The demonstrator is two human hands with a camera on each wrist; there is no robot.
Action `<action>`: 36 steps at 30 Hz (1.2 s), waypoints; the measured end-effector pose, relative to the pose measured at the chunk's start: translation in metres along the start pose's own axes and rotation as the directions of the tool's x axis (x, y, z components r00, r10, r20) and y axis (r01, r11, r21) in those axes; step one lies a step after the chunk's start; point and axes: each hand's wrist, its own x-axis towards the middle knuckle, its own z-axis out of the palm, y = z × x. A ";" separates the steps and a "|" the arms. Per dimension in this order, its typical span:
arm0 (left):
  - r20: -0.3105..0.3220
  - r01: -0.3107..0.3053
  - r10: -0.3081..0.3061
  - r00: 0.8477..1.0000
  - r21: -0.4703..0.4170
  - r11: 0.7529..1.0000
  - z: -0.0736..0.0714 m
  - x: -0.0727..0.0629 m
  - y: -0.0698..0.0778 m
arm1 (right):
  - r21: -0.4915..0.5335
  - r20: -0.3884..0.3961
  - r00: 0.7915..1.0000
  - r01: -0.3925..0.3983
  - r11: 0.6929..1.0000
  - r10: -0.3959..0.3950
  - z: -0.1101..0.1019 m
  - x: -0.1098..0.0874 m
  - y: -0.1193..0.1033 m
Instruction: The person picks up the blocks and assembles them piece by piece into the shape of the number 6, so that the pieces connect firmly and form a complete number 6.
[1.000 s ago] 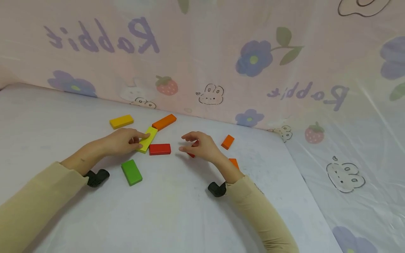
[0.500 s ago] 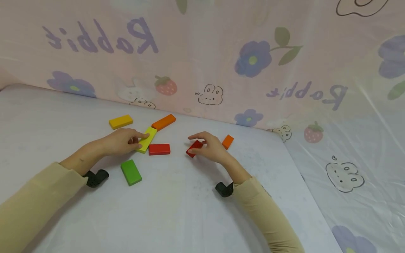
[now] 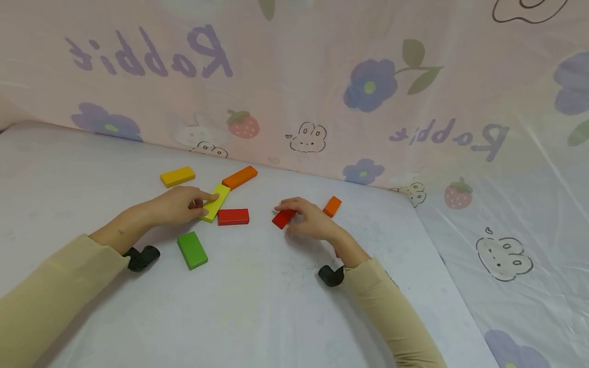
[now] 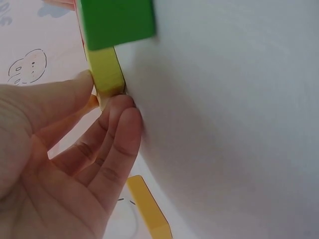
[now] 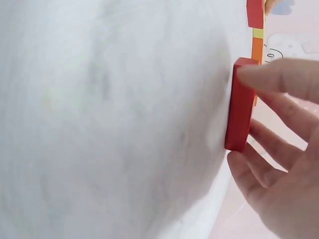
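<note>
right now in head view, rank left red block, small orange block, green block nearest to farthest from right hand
1. Small orange block, right of the right hand
2. Left red block, on its left
3. Green block, farther left

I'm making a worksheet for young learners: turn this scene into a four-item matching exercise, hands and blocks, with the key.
1. Left hand
2. Right hand
3. Green block
4. Small orange block

A. Rightmost visible block in the head view
B. Holding a red block
C. Lowest block in the head view
D. Pinching a bright yellow block

Pairs: 1-D, 2-B, 3-C, 4-A
</note>
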 end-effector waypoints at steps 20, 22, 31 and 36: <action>-0.007 0.025 -0.025 1.000 0.005 1.000 0.002 0.001 0.001 | -0.090 -0.167 0.984 -0.076 0.993 0.060 0.012 0.003 -0.006; -0.005 0.028 -0.028 1.000 0.000 1.000 0.002 0.001 0.001 | -0.078 -0.166 0.983 -0.093 0.993 0.079 0.013 0.004 -0.008; -0.015 0.014 -0.013 1.000 0.006 1.000 0.001 0.000 0.002 | -0.061 -0.161 0.981 -0.123 0.991 0.112 0.018 0.010 -0.015; -0.012 0.013 -0.013 1.000 0.008 1.000 0.001 0.000 0.002 | -0.063 -0.156 0.980 -0.131 0.989 0.120 0.021 0.014 -0.021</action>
